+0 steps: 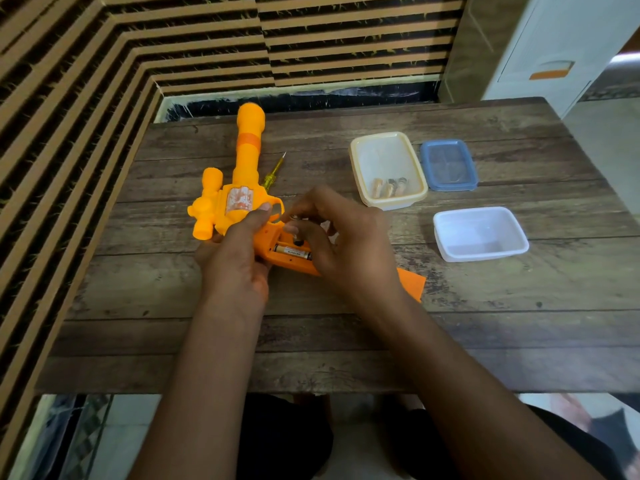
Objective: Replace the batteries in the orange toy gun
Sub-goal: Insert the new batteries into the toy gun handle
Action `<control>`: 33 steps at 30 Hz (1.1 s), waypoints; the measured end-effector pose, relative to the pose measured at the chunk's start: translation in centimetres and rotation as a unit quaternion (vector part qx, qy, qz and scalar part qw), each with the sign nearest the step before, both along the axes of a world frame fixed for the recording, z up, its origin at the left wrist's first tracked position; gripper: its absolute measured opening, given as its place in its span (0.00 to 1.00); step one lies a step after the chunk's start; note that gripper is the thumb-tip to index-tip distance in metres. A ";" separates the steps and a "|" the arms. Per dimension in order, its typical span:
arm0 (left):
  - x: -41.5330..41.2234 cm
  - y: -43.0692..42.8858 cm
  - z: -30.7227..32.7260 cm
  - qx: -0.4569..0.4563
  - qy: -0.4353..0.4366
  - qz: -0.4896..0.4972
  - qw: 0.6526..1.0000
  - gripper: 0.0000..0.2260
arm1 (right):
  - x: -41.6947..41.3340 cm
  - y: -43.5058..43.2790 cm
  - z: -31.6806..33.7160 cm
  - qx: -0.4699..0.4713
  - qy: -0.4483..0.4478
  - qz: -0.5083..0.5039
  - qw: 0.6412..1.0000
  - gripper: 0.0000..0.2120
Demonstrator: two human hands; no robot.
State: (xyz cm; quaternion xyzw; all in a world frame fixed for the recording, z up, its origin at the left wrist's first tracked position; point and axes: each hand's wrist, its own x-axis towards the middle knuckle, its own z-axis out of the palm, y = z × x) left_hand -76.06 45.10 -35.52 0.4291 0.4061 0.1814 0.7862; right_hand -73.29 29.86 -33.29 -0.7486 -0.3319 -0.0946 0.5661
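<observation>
My left grip clamps the orange toy gun. My right grip pinches a battery into its open handle, beside one seated battery. Closing up remains, I judge.

The worn wooden plank table before me sits with its far-left corner against a wall of tan and dark stripes. To my right on the tabletop a blue lid lies flat. Nearer to me, a little apart from it, a clear white tub stands mouth up. Past the table's far-right corner is a white cabinet with an orange patch.
</observation>
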 end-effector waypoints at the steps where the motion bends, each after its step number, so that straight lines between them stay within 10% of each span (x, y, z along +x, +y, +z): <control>1: 0.0 0.0 -0.1 0.001 -0.001 0.000 1.000 0.24 | 0.0 0.0 0.0 -0.006 -0.011 -0.001 1.000 0.06; 23: -0.4 -1.0 1.1 0.026 -0.015 0.009 1.000 0.17 | -0.1 0.5 -0.2 -0.101 -0.148 0.003 0.984 0.09; 33: -0.4 -1.4 1.0 0.028 -0.035 0.017 0.999 0.19 | -0.1 1.4 -1.5 -0.069 0.057 -0.022 0.996 0.04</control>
